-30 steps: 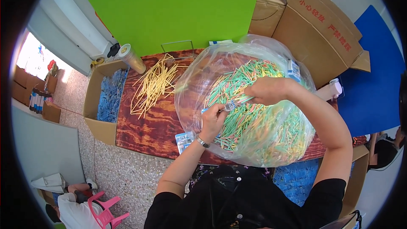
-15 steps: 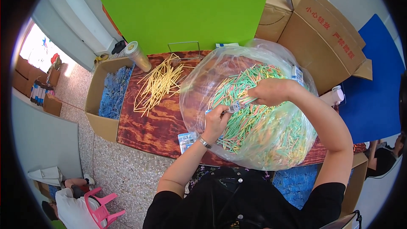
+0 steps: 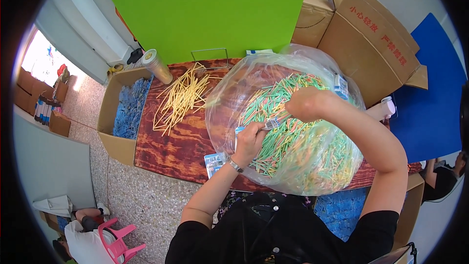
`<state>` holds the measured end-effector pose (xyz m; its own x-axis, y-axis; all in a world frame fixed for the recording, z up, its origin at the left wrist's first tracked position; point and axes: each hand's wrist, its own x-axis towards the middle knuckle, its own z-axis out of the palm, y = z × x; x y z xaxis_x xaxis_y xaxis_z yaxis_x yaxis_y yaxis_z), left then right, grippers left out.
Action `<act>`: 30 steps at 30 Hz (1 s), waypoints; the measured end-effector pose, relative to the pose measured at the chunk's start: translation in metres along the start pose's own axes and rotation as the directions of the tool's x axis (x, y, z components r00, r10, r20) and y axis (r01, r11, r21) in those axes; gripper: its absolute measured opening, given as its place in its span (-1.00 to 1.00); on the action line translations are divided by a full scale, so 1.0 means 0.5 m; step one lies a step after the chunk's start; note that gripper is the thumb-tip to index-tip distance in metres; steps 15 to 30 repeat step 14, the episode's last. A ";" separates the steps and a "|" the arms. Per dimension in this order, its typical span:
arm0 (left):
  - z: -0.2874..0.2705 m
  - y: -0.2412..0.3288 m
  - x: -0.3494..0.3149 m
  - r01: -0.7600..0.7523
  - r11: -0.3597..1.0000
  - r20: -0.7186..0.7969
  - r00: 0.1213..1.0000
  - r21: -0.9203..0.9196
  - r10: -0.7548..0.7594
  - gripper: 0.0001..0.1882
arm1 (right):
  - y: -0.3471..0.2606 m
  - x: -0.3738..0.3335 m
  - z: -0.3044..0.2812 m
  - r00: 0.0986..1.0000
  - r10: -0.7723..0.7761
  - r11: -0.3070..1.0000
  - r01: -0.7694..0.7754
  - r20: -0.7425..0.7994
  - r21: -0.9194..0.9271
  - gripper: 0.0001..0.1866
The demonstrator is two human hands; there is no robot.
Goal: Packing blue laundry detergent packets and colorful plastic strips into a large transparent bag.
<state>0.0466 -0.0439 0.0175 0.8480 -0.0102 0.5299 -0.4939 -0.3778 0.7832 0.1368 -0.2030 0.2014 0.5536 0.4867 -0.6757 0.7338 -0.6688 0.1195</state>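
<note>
A large clear plastic bag (image 3: 222, 85) lies spread on the table, holding a heap of thin green, pink and yellow sticks (image 3: 278, 149). At the heap's left side, my left hand (image 3: 249, 143) is closed on a small clear packet (image 3: 272, 123) with blue and white print. The packet's open end points toward my right hand (image 3: 304, 104). My right hand is closed over the heap, its fingertips on a few coloured sticks close to the packet; the fingers partly hide them. Another blue-and-white packet (image 3: 238, 131) shows beside my left hand.
Loose yellow sticks (image 3: 181, 98) lie on the red-brown table (image 3: 166, 154), near a clear cup stack (image 3: 157, 66). Cardboard boxes with blue packets (image 3: 131, 107) stand left and beneath. A packet pile (image 3: 213, 164) sits at the front edge. A large carton (image 3: 366, 44) stands behind right.
My right hand has shifted slightly left, its forearm swinging left too. My left hand stays nearly in place with the packet. The whole view has shifted a little.
</note>
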 end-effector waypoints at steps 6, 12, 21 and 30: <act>-0.002 0.012 0.010 0.006 1.000 0.020 1.000 0.010 -0.006 -0.83 | -0.019 0.011 0.004 0.996 0.065 0.995 -0.069 -0.057 -0.068 -0.82; 0.008 0.011 0.012 0.024 0.999 0.016 1.000 -0.040 -0.023 -0.80 | -0.030 0.005 -0.001 0.992 0.041 0.999 -0.039 -0.118 0.016 -0.80; 0.004 0.013 0.015 0.085 0.996 0.058 0.995 -0.023 -0.083 -0.76 | -0.031 0.002 -0.003 0.988 0.005 1.000 0.000 -0.153 0.029 -0.78; 0.004 0.013 0.015 0.085 0.996 0.058 0.995 -0.023 -0.083 -0.76 | -0.031 0.002 -0.003 0.988 0.005 1.000 0.000 -0.153 0.029 -0.78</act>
